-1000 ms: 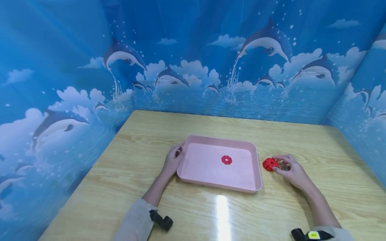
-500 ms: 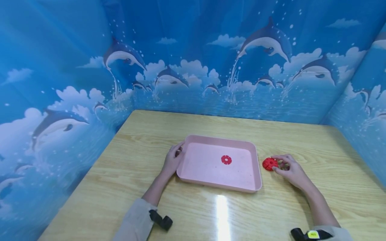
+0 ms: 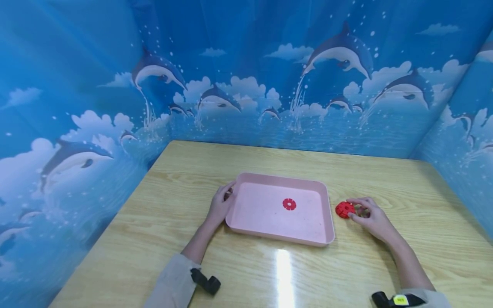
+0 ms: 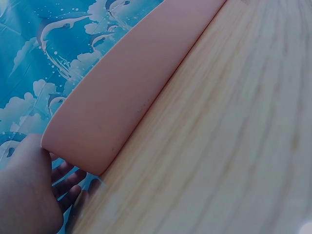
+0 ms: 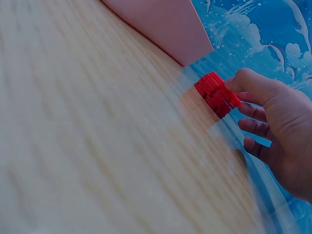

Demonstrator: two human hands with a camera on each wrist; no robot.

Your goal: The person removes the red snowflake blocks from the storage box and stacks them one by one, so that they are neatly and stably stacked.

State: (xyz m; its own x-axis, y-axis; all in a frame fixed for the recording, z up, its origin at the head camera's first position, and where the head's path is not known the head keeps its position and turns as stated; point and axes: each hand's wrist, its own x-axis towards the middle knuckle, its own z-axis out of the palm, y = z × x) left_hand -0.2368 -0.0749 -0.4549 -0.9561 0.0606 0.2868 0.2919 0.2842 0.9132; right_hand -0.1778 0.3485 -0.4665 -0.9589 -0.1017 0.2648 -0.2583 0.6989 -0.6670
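A shallow pink tray lies on the wooden table in the head view. One red notched disc with a hole in its centre lies flat inside it. My left hand holds the tray's left side, fingers by the wall and rim; the wall hides the thumb tip in the left wrist view. To the right of the tray, a small stack of red notched discs sits on the table, its layers showing in the right wrist view. My right hand pinches that stack with thumb and index finger, the other fingers loosely curled.
The wooden table reaches back to blue curtains printed with dolphins, which also stand at both sides. A strip of light reflects on the tabletop in front of the tray. Black camera straps sit around the sleeves.
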